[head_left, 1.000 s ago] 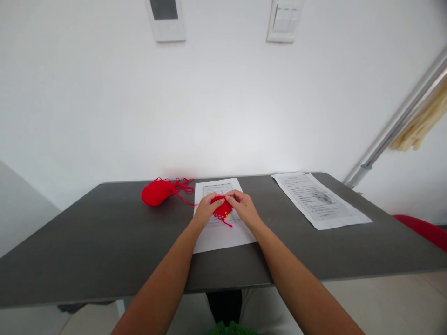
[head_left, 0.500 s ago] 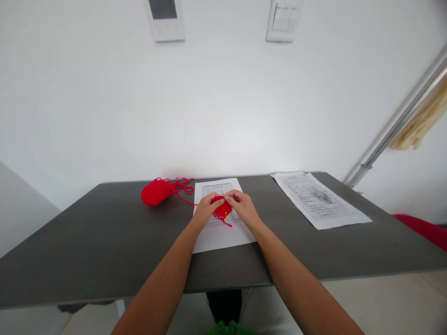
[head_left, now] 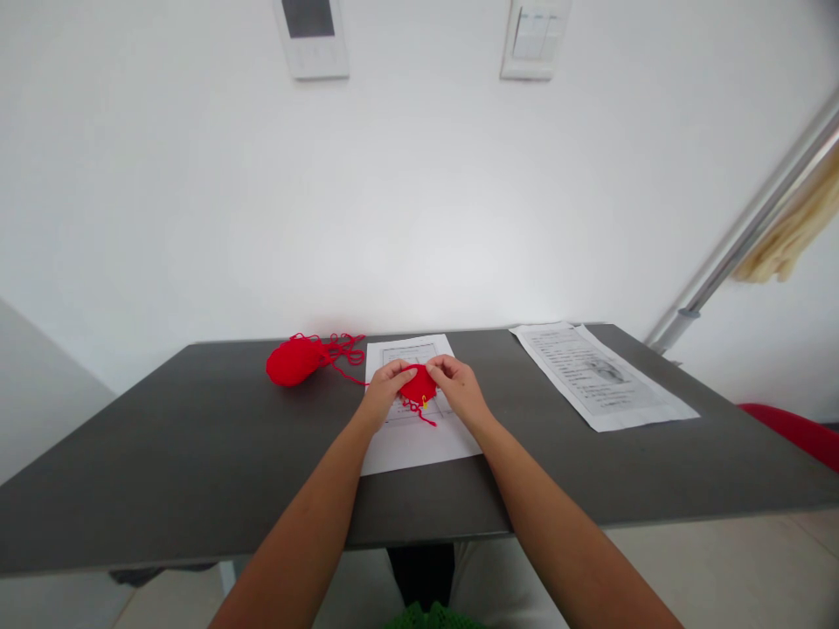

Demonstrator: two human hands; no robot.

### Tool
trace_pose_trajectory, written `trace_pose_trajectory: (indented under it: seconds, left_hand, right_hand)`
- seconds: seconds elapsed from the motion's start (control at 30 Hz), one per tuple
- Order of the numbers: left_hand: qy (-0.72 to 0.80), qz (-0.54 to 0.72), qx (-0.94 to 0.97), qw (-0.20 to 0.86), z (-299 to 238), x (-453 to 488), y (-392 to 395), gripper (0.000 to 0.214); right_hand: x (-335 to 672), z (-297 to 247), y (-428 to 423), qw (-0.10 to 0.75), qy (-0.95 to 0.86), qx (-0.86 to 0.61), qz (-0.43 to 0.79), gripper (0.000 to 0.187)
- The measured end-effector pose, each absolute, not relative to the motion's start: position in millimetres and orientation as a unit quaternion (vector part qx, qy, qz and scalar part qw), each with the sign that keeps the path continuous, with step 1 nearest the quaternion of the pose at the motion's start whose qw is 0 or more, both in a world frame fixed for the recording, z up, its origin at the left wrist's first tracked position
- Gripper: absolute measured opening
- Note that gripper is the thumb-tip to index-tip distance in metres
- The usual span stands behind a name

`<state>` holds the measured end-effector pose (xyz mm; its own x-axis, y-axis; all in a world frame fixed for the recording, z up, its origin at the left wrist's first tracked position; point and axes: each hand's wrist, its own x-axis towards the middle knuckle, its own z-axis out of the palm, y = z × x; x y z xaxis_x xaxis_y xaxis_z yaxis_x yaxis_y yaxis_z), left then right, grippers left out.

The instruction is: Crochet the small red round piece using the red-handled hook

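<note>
Between my two hands is a small red crochet piece [head_left: 419,386], held above a printed sheet [head_left: 419,450]. My left hand [head_left: 388,389] pinches its left edge, thumb on top. On the opposite side, my right hand [head_left: 454,381] grips the upper right edge between thumb and fingers. A yellow stitch marker [head_left: 425,402] hangs at the lower edge, and a short red yarn tail dangles beside it. From the left, a strand runs to a red ball of yarn [head_left: 293,362] with loose loops lying around it. My palms hide part of the sheet's print.
More printed sheets [head_left: 599,376] lie at the right of the dark grey table [head_left: 197,454]. The white wall behind carries a switch plate [head_left: 534,35] and a panel with a dark screen [head_left: 311,39]. A metal pole [head_left: 740,236] slants at the right, near a red chair edge [head_left: 796,432].
My hands have spread slightly apart along the top edge, so more of the red crochet piece shows between the thumbs. The yarn ball and sheets stay where they were.
</note>
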<state>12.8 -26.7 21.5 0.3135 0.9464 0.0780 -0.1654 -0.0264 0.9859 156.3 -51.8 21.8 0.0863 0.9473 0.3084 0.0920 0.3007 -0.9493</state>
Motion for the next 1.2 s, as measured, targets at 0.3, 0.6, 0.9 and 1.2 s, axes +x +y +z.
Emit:
trace_pose_trajectory:
  seconds: [0.3, 0.6, 0.9, 1.2]
  left_hand:
    - [0.36, 0.473, 0.547, 0.59, 25.0, 11.6, -28.4, 0.023]
    - [0.361, 0.463, 0.561, 0.584, 28.1, 11.9, -31.8, 0.023]
    - [0.364, 0.466, 0.566, 0.575, 27.2, 11.9, -30.4, 0.022]
    - [0.363, 0.461, 0.571, 0.574, 27.6, 12.0, -31.1, 0.024]
  right_hand:
    - [156.6, 23.0, -53.7, 0.563, -0.572, -0.452, 0.388, 0.021]
    - [157.7, 21.0, -52.8, 0.566, -0.569, -0.452, 0.389, 0.02]
    - [157.5, 21.3, -52.7, 0.561, -0.574, -0.453, 0.389, 0.019]
    - [157.4, 21.2, -53.0, 0.561, -0.577, -0.451, 0.386, 0.017]
